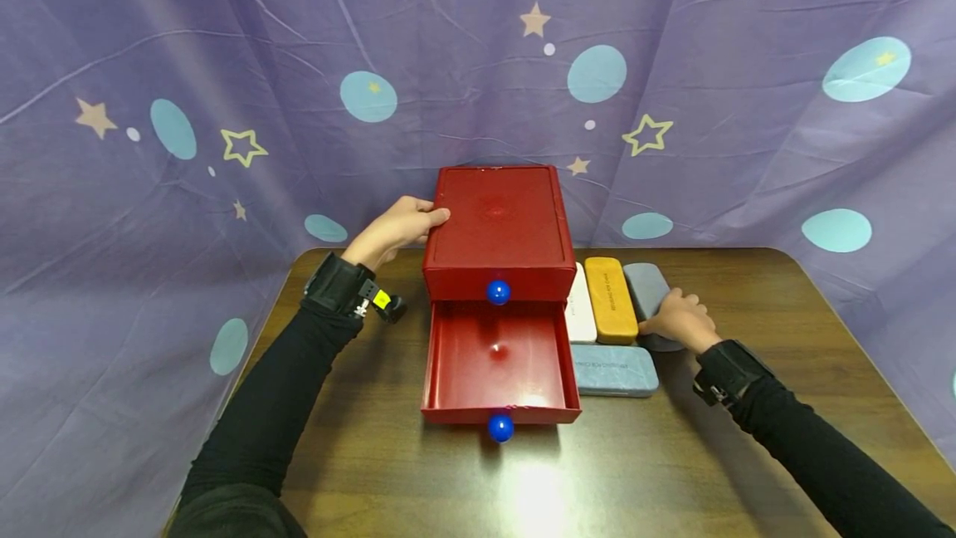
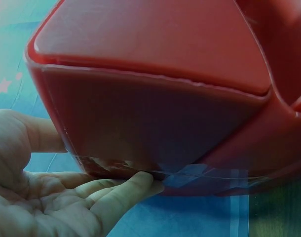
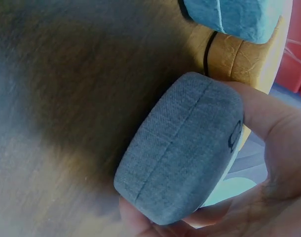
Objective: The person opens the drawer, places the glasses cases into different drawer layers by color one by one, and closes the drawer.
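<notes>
A red two-drawer box [image 1: 496,214] stands at the middle of the table, its lower drawer [image 1: 478,364] pulled out with a bare floor. My left hand [image 1: 399,228] holds the box at its rear left, thumb laid over the top edge. In the left wrist view its fingers [image 2: 116,197] lie along the box's edge, opposite the thumb. On the right, my right hand [image 1: 681,320] grips a grey glasses case [image 3: 182,148] between thumb and fingers. The case lies beside a yellow glasses case [image 1: 611,301].
A white case [image 1: 579,310] lies between the box and the yellow case. Across the front of these is a light blue glasses case [image 1: 614,370]. Blue round knobs [image 1: 500,427] stick out from the drawers. A purple patterned cloth [image 1: 478,65] hangs behind the wooden table [image 1: 388,471].
</notes>
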`<state>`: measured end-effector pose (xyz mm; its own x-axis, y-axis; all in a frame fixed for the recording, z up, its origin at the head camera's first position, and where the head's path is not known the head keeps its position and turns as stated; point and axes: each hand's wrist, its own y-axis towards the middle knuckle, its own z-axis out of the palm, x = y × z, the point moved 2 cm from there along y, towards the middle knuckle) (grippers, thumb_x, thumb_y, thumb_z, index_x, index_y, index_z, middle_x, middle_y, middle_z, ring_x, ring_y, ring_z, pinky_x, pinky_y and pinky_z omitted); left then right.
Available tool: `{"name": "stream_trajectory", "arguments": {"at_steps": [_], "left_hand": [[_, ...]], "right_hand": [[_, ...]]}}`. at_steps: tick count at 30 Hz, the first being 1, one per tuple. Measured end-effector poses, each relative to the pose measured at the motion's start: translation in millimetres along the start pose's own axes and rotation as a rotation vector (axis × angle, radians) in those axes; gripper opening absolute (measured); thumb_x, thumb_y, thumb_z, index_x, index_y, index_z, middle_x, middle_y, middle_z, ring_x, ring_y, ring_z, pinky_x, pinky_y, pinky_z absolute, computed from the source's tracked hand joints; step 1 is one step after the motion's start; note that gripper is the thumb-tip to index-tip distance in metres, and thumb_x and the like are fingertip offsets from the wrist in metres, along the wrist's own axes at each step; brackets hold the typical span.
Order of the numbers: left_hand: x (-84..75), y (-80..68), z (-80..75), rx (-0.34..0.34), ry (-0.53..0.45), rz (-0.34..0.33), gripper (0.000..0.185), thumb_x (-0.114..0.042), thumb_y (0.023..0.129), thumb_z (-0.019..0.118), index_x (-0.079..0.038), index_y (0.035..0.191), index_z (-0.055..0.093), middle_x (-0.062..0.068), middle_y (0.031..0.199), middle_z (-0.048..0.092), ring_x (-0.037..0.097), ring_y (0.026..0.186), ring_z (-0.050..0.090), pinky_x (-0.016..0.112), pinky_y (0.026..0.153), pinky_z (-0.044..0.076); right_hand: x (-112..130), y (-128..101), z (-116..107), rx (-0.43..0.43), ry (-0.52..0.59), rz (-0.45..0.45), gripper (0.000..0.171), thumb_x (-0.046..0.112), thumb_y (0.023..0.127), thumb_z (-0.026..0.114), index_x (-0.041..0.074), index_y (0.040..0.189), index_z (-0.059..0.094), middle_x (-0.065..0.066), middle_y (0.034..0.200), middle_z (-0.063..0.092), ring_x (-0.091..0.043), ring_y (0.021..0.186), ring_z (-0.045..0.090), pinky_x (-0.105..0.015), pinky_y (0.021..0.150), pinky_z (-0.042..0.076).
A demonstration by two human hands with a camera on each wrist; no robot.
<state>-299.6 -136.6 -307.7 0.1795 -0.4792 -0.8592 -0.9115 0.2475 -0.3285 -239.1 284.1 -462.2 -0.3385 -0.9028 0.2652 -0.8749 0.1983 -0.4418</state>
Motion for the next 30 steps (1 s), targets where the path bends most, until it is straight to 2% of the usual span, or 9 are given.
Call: {"name": "stream_trajectory", "arguments": {"at_steps": [5, 10, 18, 30], "left_hand": [[0.3, 0.2, -0.2, 0.0, -0.003, 0.003, 0.055, -0.024, 0.108, 0.049, 0.003, 0.154, 0.038, 0.021, 0.144, 0.058, 0.033, 0.134, 0.058, 0.042, 0.115, 0.045], [0.1, -0.4, 0.3, 0.001, 0.004, 0.001, 0.056, -0.025, 0.108, 0.049, 0.003, 0.155, 0.036, 0.021, 0.146, 0.057, 0.034, 0.135, 0.056, 0.043, 0.117, 0.043], [-0.3, -0.6, 0.6, 0.0, -0.011, 0.005, 0.054, -0.023, 0.108, 0.049, 0.004, 0.154, 0.038, 0.022, 0.143, 0.058, 0.033, 0.133, 0.058, 0.041, 0.115, 0.046], [0.4, -0.2, 0.2, 0.006, -0.014, 0.011, 0.054, -0.023, 0.108, 0.048, 0.005, 0.154, 0.038, 0.022, 0.144, 0.057, 0.033, 0.133, 0.058, 0.041, 0.113, 0.047]], "right_hand": [[-0.2, 0.9, -1.0, 0.005, 0.002, 0.011, 0.098, 0.037, 0.087, 0.076, -0.027, 0.139, 0.023, -0.048, 0.125, 0.038, -0.061, 0.12, 0.043, -0.064, 0.094, 0.048], [-2.9, -0.2, -3.6, 0.023, 0.009, -0.016, 0.098, 0.036, 0.087, 0.076, -0.028, 0.139, 0.022, -0.048, 0.125, 0.038, -0.062, 0.12, 0.043, -0.064, 0.094, 0.048], [-9.6, -3.0, -8.5, 0.012, 0.008, -0.073, 0.093, 0.034, 0.085, 0.077, -0.027, 0.135, 0.027, -0.046, 0.118, 0.043, -0.06, 0.112, 0.048, -0.059, 0.084, 0.049], [-12.6, -8.2, -18.9, 0.043, -0.013, -0.086, 0.096, 0.037, 0.084, 0.076, -0.025, 0.139, 0.026, -0.043, 0.122, 0.047, -0.059, 0.11, 0.048, -0.059, 0.082, 0.048]]}}
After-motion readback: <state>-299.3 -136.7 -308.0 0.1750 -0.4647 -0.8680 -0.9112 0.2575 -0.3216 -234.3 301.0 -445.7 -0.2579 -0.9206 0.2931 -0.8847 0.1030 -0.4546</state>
